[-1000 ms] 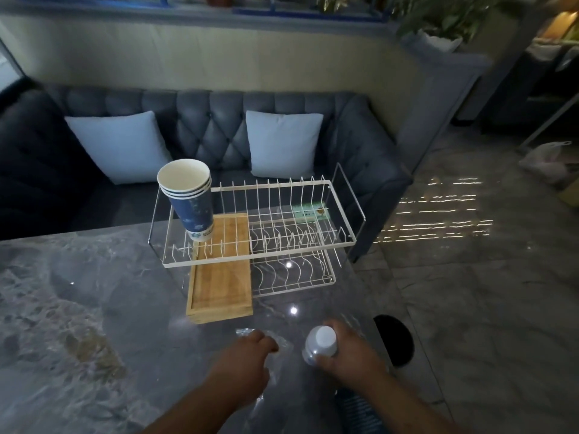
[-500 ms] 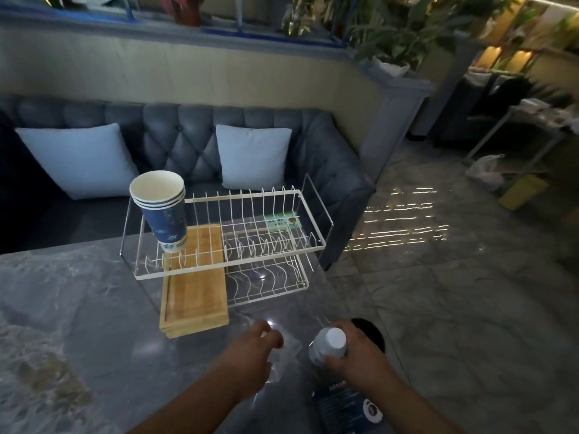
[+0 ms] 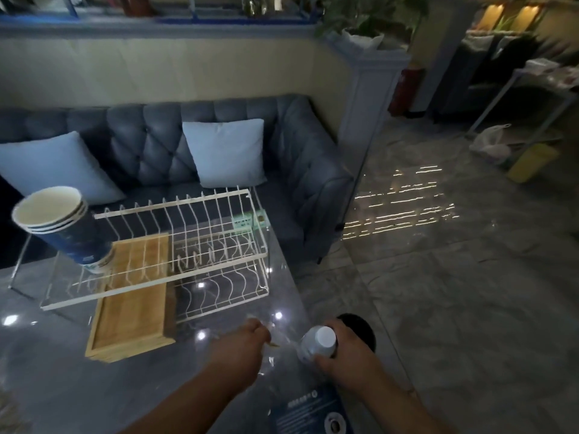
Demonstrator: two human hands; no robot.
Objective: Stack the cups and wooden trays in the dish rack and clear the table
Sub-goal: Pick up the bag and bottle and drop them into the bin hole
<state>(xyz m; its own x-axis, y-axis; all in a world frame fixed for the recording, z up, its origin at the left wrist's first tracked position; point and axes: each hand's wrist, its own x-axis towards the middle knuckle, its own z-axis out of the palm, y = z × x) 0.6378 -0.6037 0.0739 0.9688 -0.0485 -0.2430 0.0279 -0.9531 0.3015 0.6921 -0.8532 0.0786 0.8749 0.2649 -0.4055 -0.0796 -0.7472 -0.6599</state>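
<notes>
A white wire dish rack [image 3: 219,255] stands on the grey marble table [image 3: 47,371]. A stack of blue paper cups [image 3: 65,227] leans in its upper left corner. Stacked wooden trays [image 3: 131,305] lie on the lower tier and stick out toward me. Near the table's right edge my right hand [image 3: 347,361] grips a clear plastic bottle [image 3: 316,341] with a white cap. My left hand [image 3: 241,355] is closed on crinkled clear plastic wrap [image 3: 275,343] beside the bottle.
A blue printed packet [image 3: 310,411] lies under my right forearm at the table's near edge. A dark round bin [image 3: 363,327] sits on the floor just past the table. A grey sofa [image 3: 297,151] with pale cushions stands behind the rack.
The view has swung to the right and the rack now sits further left. Both hands keep their hold, with bottle and wrap nearer the table's right edge.
</notes>
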